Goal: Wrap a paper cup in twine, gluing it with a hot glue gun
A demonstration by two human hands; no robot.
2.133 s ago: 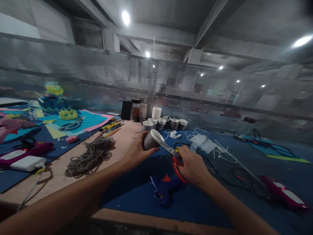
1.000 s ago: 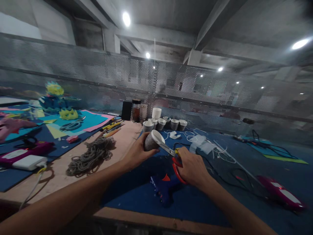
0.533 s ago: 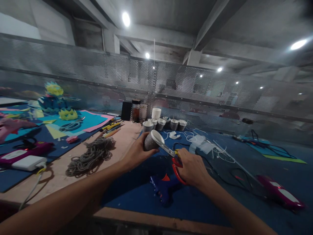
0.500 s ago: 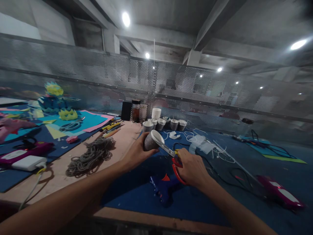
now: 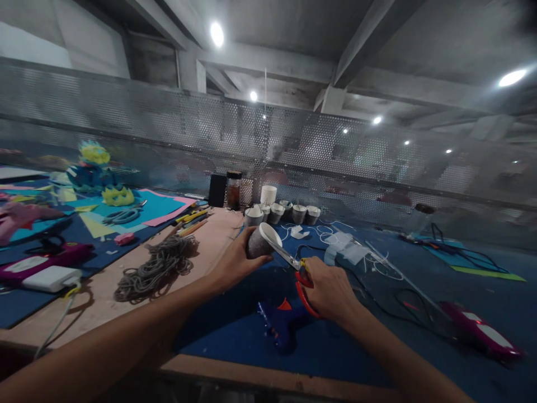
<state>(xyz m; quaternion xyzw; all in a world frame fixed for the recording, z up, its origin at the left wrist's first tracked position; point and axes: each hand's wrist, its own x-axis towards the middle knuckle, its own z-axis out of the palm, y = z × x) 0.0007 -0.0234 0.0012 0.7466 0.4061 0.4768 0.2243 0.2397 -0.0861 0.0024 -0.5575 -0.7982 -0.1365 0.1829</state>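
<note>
A grey-sided paper cup (image 5: 257,244) with a white rim is wrapped by my left hand (image 5: 237,258), its mouth tilted toward the right. My right hand (image 5: 333,285) is closed on red-handled scissors (image 5: 307,296), whose metal blades reach the cup's rim. Whether the blades are apart is too small to tell. Below my hands a blue hot glue gun (image 5: 279,324) with a red trigger lies on the blue mat, partly beneath the scissors' handle.
Several cups (image 5: 298,214) stand behind my hands, near a jar (image 5: 234,190). Grey cord (image 5: 157,268) lies left, beyond it blue-handled scissors (image 5: 121,215) on coloured paper. Plastic scraps (image 5: 346,246), cables and a magenta device (image 5: 482,330) are on the right.
</note>
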